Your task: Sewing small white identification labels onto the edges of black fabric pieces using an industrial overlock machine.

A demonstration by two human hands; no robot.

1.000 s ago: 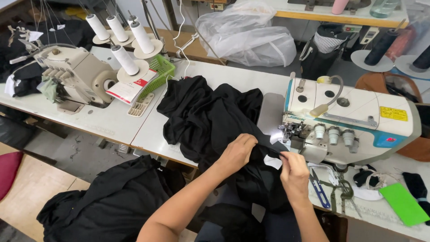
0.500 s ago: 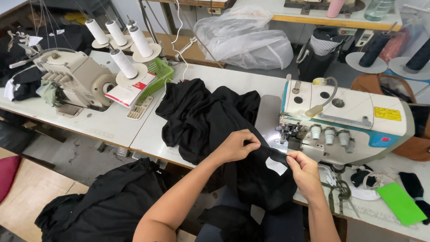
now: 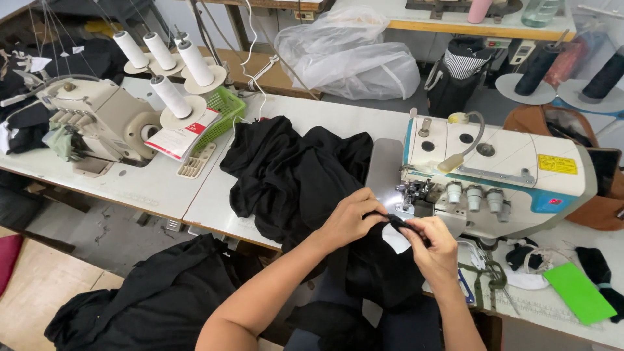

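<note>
Lining up black fabric at the overlock machine

My left hand [image 3: 348,220] and right hand [image 3: 432,244] both pinch the black fabric [image 3: 292,175] edge, stretching it flat by the overlock machine [image 3: 500,172] foot.

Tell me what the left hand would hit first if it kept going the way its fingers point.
The left hand points right and slightly up, pinching black fabric. Going straight on, it would probably first meet the needle area of the white sewing machine, though depth is hard to judge.
</note>
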